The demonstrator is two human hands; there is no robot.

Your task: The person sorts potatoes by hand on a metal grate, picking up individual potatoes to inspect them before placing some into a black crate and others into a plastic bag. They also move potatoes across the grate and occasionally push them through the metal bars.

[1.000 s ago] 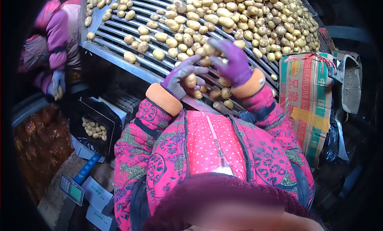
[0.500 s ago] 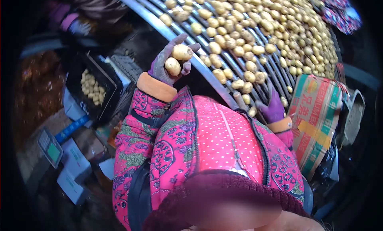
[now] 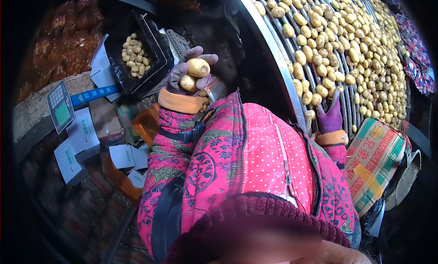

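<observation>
Two potatoes (image 3: 198, 68) rest in my left hand (image 3: 175, 77), whose gloved fingers curl round them, away from the metal roller rack (image 3: 273, 45). My right hand (image 3: 331, 118), in a purple glove, lies over the rack's near end with its fingers spread. Nothing shows in its grasp, and several loose potatoes (image 3: 316, 99) lie just beyond its fingertips. Many more potatoes (image 3: 374, 72) cover the rack's bars to the upper right.
A black crate (image 3: 159, 59) with potatoes stands at the left, near a scale display (image 3: 60, 106) and white boxes (image 3: 82, 132). Net sacks (image 3: 68, 45) lie at the upper left. A printed carton (image 3: 376, 159) is at the right. Another person's patterned sleeve (image 3: 413, 49) shows beyond the rack.
The view has turned toward the left. My left hand, still round the two potatoes, is now away from the rack's edge and nearer the crate. My right hand stays at the rack, fingers pointing further forward.
</observation>
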